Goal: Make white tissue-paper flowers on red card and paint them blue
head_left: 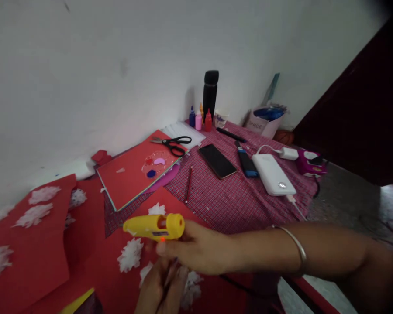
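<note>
My right hand [199, 248] reaches in from the right and is wrapped round a yellow hot glue gun [144, 224], whose small red light glows. The gun lies sideways over a red paper sheet [108, 257], its narrow end toward the left. Just below it, my left hand [159, 288] is closed, its fingertips close to my right fingers. What those fingers grip is hidden and blurred. Fluffy white paper flowers sit on the sheet, one white flower [130, 255] left of the hands and another [191, 288] partly behind them.
More red sheets with white flowers [36, 214] lie at the left. Scissors [172, 141] rest on a red paper stack [127, 183] with a paint palette [157, 162]. A pencil [189, 185], phone [217, 160], cutter [246, 161], power bank [272, 174], paint bottles [198, 120] and black flask [210, 93] stand beyond.
</note>
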`<act>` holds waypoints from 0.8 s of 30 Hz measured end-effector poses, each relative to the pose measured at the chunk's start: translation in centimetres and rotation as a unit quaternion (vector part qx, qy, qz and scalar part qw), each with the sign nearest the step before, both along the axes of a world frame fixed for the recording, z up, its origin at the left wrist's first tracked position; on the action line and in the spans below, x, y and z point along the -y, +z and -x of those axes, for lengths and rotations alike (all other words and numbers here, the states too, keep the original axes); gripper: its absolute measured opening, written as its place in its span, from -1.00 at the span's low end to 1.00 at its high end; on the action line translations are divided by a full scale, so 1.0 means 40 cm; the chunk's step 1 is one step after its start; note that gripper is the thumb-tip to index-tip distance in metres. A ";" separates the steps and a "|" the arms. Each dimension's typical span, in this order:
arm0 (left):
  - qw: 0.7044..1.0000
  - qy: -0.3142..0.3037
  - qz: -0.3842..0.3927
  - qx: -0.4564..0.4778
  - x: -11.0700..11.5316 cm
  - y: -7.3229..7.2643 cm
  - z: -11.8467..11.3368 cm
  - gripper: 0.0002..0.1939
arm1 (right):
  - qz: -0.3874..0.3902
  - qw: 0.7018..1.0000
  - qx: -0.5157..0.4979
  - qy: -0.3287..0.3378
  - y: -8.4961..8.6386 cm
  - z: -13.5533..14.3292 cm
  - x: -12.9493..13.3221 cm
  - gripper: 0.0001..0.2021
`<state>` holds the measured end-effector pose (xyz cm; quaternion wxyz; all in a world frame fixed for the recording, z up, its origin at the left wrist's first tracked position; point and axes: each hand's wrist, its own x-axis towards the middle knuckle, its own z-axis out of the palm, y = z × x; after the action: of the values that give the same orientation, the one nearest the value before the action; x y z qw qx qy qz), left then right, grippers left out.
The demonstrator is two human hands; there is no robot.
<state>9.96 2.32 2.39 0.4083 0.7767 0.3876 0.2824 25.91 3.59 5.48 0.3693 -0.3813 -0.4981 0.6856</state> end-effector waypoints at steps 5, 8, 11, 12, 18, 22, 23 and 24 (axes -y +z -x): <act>0.994 0.080 0.064 0.042 0.011 -0.020 0.006 -0.70 | -0.024 1.000 0.007 -0.010 0.016 0.070 0.002 -0.76; 0.985 0.135 0.080 0.068 0.018 -0.033 0.034 -0.66 | -0.097 0.989 0.059 0.093 0.004 0.042 -0.037 -0.77; 0.972 0.173 0.120 0.102 0.019 -0.033 0.042 -0.62 | -0.194 0.925 0.324 0.047 -0.015 -0.057 -0.119 -0.80; 0.967 0.182 0.136 0.113 0.018 -0.032 0.039 -0.60 | -0.205 0.863 0.460 -0.046 -0.022 -0.100 -0.151 -0.80; 0.943 0.206 0.179 0.192 0.030 -0.027 -0.012 -0.48 | -0.163 0.691 0.660 -0.244 -0.055 -0.282 -0.295 -0.69; 0.942 0.224 0.160 0.191 0.051 -0.050 -0.026 -0.46 | -0.157 0.644 0.701 -0.263 -0.069 -0.278 -0.348 -0.62; 0.944 0.225 0.154 0.187 0.055 -0.059 -0.026 -0.48 | -0.156 0.639 0.706 -0.262 -0.071 -0.271 -0.359 -0.62; 0.945 0.224 0.148 0.187 0.058 -0.068 -0.026 -0.50 | -0.155 0.634 0.711 -0.261 -0.071 -0.264 -0.368 -0.62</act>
<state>11.02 -0.01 -0.31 0.5103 0.5337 0.5060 0.4459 36.47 18.33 2.64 0.1181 -0.8019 -0.5856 -0.0097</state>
